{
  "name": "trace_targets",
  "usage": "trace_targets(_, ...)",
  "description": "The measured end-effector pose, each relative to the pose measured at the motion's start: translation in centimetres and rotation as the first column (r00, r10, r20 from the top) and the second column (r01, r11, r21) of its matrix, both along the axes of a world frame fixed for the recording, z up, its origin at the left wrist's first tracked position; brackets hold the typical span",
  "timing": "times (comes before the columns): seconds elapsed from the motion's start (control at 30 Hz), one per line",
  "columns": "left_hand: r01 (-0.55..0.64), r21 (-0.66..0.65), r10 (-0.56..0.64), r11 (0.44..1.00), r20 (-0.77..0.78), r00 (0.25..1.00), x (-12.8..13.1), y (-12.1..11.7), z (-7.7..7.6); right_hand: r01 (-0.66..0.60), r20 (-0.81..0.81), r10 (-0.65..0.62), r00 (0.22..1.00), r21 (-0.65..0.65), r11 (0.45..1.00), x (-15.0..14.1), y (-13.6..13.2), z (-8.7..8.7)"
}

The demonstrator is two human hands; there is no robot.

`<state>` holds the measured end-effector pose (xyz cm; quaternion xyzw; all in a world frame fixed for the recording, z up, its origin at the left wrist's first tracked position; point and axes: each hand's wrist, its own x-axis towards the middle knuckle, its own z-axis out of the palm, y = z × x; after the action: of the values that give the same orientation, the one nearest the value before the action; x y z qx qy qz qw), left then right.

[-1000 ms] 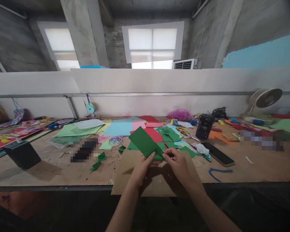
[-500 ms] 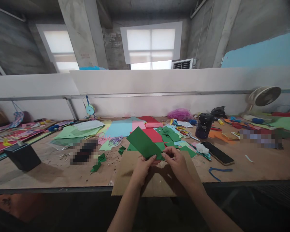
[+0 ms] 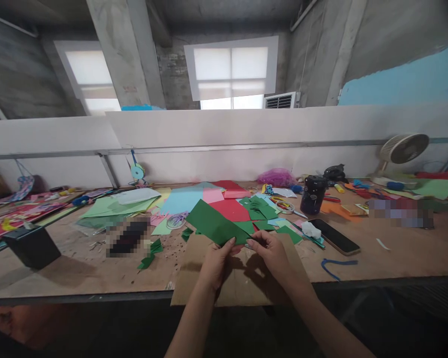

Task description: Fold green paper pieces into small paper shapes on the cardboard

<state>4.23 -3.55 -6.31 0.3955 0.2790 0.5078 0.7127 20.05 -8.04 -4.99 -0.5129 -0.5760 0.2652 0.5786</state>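
Note:
A dark green paper sheet (image 3: 213, 223) is held up over a brown cardboard sheet (image 3: 194, 278) at the table's near edge. My left hand (image 3: 215, 262) pinches its lower edge with thumb and fingers closed. My right hand (image 3: 272, 252) pinches the same sheet's lower right corner, fingers curled. The sheet slants up and to the left away from both hands. More green paper pieces (image 3: 259, 209) lie just behind it on a red sheet (image 3: 229, 209).
Light green (image 3: 112, 205), blue (image 3: 182, 198) and pink papers cover the table's middle. A phone (image 3: 335, 236), a black cup (image 3: 310, 195), scissors (image 3: 283, 205), a blue cord (image 3: 334, 268) and a small fan (image 3: 402, 149) are to the right; a black box (image 3: 32, 246) sits left.
The green sheet has tipped a little lower and further left in my hands. Both hands keep their pinch and have barely shifted.

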Motion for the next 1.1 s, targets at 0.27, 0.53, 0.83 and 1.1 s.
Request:
trace_targets(0.27, -0.001, -0.019, 0.001, 1.0, -0.002, 1.0, -0.06, -0.17, 0.41, 0.008, -0.013, -0.008, 1.0, 0.023, 1.0, -0.1, 0.14, -0.29)
trace_targets(0.53, -0.009, -0.014, 0.009, 1.0, -0.002, 1.0, -0.07, -0.31, 0.53, 0.005, -0.023, -0.004, 1.0, 0.017, 1.0, -0.1, 0.17, -0.49)
trace_targets(0.83, 0.007, -0.01, -0.007, 1.0, 0.03, 1.0, -0.17, 0.13, -0.06, -0.011, -0.074, 0.011, 0.997, 0.004, 1.0, 0.0, 0.41, -0.67)
trace_targets(1.1, 0.009, -0.01, -0.008, 1.0, 0.042, 0.999, 0.0, 0.12, 0.01, -0.033, -0.084, 0.033, 0.996, -0.004, 0.999, 0.02, 0.21, -0.36)
